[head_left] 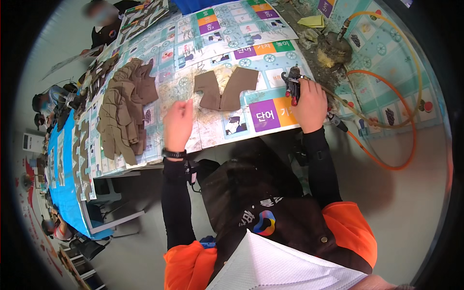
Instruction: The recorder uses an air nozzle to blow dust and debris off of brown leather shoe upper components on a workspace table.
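A brown, V-shaped cut piece [220,96] with a short slit or seam line at its middle lies flat on the patterned table [203,130]. Just left of it, apart from it, hovers my left hand [178,123], its fingers curled in and nothing visible in them. At the table's right end my right hand [311,104] is wrapped round a dark spray gun [293,86] with red parts; its grip is mostly hidden under my fingers. A heap of similar brown pieces [128,106] lies to the left of my left hand.
An orange hose [414,140] and a yellowish hose [420,63] loop at the right. A crusted pot [336,50] stands on the dirty back-right corner beside a yellow sheet [311,21]. More brown pieces [82,159] line the left end. People sit farther left; one person [104,29] is at the far side.
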{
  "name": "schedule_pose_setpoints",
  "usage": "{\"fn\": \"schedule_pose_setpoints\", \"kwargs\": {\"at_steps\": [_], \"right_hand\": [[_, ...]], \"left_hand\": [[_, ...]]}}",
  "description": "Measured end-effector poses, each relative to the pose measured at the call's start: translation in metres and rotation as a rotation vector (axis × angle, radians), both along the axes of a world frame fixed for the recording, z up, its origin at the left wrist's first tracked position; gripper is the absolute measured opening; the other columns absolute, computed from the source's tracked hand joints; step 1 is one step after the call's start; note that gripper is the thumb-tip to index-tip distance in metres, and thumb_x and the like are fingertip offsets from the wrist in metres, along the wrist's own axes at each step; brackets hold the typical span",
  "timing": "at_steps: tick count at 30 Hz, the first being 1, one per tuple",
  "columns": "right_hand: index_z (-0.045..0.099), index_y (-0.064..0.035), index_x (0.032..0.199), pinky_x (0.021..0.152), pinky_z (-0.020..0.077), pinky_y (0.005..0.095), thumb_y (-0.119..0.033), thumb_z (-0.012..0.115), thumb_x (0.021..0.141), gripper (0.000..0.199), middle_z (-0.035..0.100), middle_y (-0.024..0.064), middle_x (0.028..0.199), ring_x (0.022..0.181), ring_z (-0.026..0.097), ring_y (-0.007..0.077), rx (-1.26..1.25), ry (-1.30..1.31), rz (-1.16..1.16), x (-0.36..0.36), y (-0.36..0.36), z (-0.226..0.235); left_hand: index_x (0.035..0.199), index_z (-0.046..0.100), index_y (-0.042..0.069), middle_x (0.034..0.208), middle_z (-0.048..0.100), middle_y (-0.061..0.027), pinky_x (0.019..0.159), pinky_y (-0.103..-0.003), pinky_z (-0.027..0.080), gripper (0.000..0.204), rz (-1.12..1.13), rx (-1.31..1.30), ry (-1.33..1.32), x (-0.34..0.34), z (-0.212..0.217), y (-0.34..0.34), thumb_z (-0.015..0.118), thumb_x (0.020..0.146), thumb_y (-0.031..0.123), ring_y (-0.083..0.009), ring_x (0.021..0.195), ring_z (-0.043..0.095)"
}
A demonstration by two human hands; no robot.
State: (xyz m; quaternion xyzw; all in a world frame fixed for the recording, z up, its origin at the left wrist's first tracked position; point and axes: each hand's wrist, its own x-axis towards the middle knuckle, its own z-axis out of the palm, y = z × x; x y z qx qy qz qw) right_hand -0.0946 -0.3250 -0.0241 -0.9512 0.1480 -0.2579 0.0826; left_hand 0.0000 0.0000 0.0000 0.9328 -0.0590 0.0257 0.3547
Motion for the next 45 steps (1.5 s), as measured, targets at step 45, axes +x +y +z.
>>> {"fn": "schedule_pose_setpoints", "kwargs": {"at_steps": [45], "right_hand": [[0.066,0.0031,0.078,0.04,0.035,0.0279,-0.011,0.062,0.062,0.021,0.061,0.0087,0.063,0.046,0.05,0.0134,0.624,0.734,0.513,0.181,0.07,0.121]], "left_hand": [[0.083,0.057,0.008,0.055,0.053,-0.0065,0.048,-0.035,0.04,0.013,0.168,-0.175,-0.509,-0.031,-0.042,0.046,0.061,0.093,0.015,-0.0223,0.046,0.05]]}}
